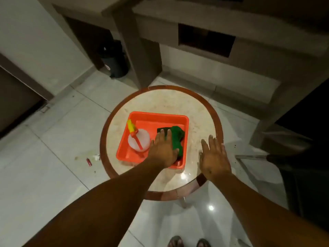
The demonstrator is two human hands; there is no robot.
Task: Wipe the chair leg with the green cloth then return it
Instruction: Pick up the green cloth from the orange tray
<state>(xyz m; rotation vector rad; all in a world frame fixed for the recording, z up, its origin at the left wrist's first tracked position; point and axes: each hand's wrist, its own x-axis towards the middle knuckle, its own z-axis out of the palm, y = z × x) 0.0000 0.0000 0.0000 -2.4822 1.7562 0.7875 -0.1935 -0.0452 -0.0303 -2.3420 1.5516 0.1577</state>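
The green cloth lies crumpled in the right half of an orange tray on a round marble table. A dark pad shows under the cloth's far edge. My left hand lies flat over the cloth's left side, fingers stretched out and thumb against the fabric, not closed around it. To the right of the tray, my right hand hovers above the tabletop with fingers spread and nothing in it. A dark chair stands at the right edge, with a grey bar low beside it.
A white spray bottle with a yellow and orange head lies in the tray's left half. A black bin stands under the desk behind. Small litter lies on the tiled floor to the left. My feet are near the table's base.
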